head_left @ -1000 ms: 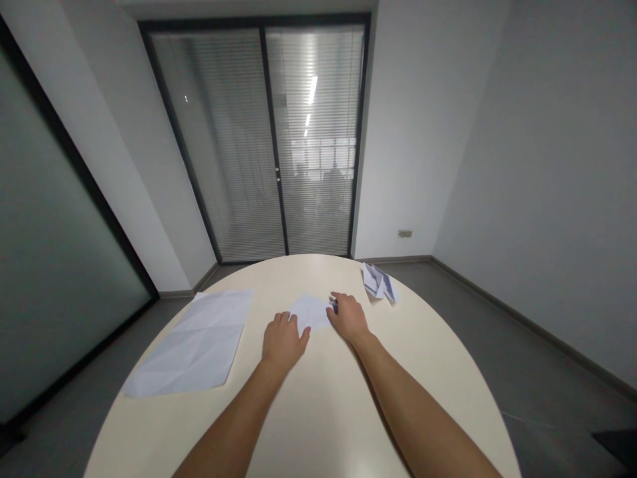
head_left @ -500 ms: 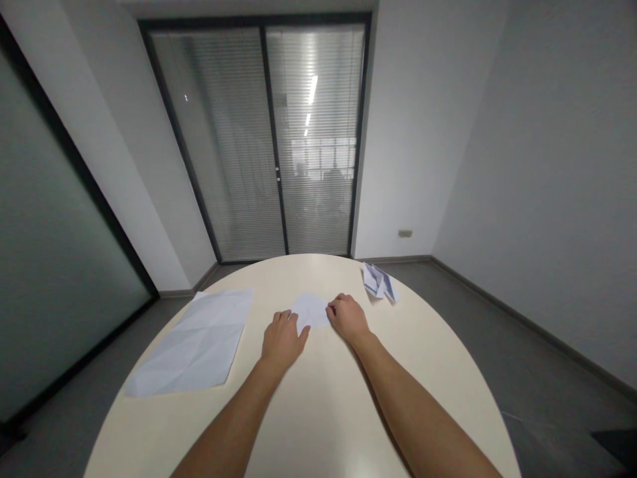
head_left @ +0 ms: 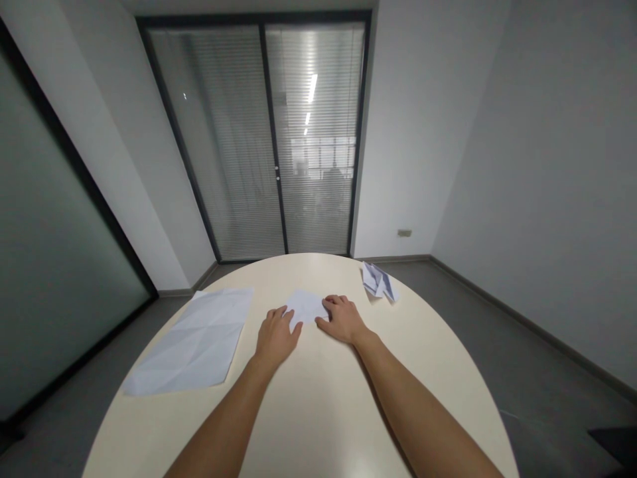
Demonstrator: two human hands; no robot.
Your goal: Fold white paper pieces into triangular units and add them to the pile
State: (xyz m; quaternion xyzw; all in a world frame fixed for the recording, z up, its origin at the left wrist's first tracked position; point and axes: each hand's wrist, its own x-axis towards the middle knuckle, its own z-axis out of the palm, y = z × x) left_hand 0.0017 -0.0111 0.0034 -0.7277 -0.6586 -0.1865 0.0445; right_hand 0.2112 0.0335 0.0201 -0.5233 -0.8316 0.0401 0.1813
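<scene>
A small folded piece of white paper point(head_left: 305, 306) lies flat on the round cream table point(head_left: 308, 411), between my two hands. My left hand point(head_left: 277, 336) rests at its left edge, fingers spread, with the fingertips touching the paper. On the opposite side my right hand point(head_left: 343, 319) has its thumb and fingers apart, the tips on the paper's right edge. Both palms face down. The finer folds of the paper are too faint to make out.
A large creased white sheet point(head_left: 194, 345) is spread on the table's left side. At the far right edge stands a folded white paper shape point(head_left: 378, 281). Beyond the table is a glass door with blinds point(head_left: 318, 199).
My right hand's fingers have opened from a curled position, the thumb now stretched out. My left hand and the small paper have shifted slightly left.
</scene>
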